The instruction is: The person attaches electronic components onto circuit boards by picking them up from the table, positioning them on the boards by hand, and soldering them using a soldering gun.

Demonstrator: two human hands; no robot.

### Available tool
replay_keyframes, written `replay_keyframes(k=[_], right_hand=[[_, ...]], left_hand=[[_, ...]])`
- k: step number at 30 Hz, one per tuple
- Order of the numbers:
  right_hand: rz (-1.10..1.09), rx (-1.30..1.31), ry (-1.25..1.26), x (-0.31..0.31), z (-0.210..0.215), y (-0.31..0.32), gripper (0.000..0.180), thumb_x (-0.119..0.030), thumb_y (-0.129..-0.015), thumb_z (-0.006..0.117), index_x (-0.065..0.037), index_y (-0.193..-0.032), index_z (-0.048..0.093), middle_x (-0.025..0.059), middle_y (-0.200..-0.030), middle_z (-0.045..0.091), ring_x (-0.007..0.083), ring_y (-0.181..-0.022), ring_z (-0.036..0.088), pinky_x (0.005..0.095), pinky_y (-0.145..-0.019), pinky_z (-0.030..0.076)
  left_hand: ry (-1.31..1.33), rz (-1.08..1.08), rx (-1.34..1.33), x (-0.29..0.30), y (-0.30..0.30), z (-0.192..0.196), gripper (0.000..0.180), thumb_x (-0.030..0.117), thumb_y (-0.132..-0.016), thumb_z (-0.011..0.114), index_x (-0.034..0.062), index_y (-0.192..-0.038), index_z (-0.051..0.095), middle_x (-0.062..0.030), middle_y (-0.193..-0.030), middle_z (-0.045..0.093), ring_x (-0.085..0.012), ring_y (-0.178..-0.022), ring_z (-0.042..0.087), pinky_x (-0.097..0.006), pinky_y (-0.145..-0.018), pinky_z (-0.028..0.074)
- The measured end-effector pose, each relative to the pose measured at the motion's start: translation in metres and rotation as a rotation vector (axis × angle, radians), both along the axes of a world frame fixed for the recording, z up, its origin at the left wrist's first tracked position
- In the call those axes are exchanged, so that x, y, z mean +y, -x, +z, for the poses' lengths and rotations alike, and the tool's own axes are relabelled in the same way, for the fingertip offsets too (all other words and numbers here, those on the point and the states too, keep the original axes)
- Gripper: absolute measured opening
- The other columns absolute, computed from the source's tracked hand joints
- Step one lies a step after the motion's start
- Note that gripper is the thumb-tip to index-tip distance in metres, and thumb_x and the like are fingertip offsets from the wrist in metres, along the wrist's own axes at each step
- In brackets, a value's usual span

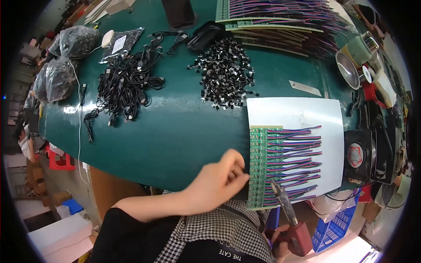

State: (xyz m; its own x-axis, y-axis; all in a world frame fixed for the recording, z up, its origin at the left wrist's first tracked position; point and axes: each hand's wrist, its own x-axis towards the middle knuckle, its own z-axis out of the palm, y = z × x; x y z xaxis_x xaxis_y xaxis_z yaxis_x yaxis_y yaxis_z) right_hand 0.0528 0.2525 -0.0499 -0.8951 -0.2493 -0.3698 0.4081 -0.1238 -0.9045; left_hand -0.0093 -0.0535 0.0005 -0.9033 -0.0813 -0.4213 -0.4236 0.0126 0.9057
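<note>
A green circuit board strip [259, 166] with several striped red, blue and purple wires [298, 158] soldered to it lies on a white sheet [298, 116] at the near edge of the green table [175, 127]. My left hand [219, 177] pinches something small and dark at the strip's left edge; what it is I cannot tell. My right hand [280, 243] grips a red-handled soldering iron [289, 219], whose metal tip rests over the lower part of the strip.
A heap of small black parts [226, 74] and a tangle of black cables [125, 81] lie further back. Stacked wired boards [280, 19] sit at the far edge. A small black fan [357, 155], a metal bowl [348, 65] and tape rolls stand at right.
</note>
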Motion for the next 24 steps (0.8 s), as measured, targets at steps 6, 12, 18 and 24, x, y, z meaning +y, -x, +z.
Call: replay_keyframes(k=[6, 12, 18, 24], right_hand=[[0.100, 0.075, 0.066, -0.006, 0.009, 0.012, 0.056, -0.041, -0.081, 0.066, 0.002, -0.110, 0.047, 0.0095, -0.079, 0.055, 0.0197, -0.070, 0.054, 0.0326, -0.066, 0.045], [0.016, 0.124, -0.062, -0.014, 0.008, 0.011, 0.062, -0.048, -0.074, 0.069, 0.005, -0.102, 0.050, 0.0094, -0.081, 0.056, 0.0163, -0.059, 0.051, 0.0279, -0.055, 0.040], [-0.050, 0.158, -0.125, -0.014, 0.015, 0.011, 0.068, -0.051, -0.070, 0.071, 0.007, -0.096, 0.051, 0.0113, -0.084, 0.056, 0.0142, -0.046, 0.047, 0.0249, -0.042, 0.035], [-0.071, 0.050, 0.083, -0.011, 0.018, 0.007, 0.068, -0.037, -0.069, 0.079, 0.004, -0.111, 0.044, 0.0173, -0.098, 0.060, 0.0170, -0.064, 0.055, 0.0264, -0.056, 0.046]], left_hand=[[0.753, 0.261, 0.210, -0.086, 0.035, -0.024, 0.022, 0.009, -0.077, 0.067, -0.0010, -0.092, 0.055, -0.0102, -0.074, 0.059, -0.0195, -0.063, 0.057, -0.032, -0.060, 0.047], [0.885, 0.205, 0.166, -0.103, 0.056, -0.026, 0.017, 0.008, -0.074, 0.068, -0.0006, -0.084, 0.058, -0.0124, -0.074, 0.059, -0.0253, -0.065, 0.058, -0.035, -0.060, 0.045], [1.044, 0.086, 0.359, -0.110, 0.049, -0.024, 0.011, 0.004, -0.074, 0.063, -0.0014, -0.079, 0.056, -0.0140, -0.073, 0.059, -0.0289, -0.067, 0.059, -0.037, -0.062, 0.046], [0.088, 0.225, 0.148, -0.092, 0.022, -0.019, 0.006, 0.002, -0.082, 0.060, -0.0036, -0.082, 0.059, -0.0088, -0.076, 0.063, -0.0130, -0.066, 0.062, -0.023, -0.061, 0.051]])
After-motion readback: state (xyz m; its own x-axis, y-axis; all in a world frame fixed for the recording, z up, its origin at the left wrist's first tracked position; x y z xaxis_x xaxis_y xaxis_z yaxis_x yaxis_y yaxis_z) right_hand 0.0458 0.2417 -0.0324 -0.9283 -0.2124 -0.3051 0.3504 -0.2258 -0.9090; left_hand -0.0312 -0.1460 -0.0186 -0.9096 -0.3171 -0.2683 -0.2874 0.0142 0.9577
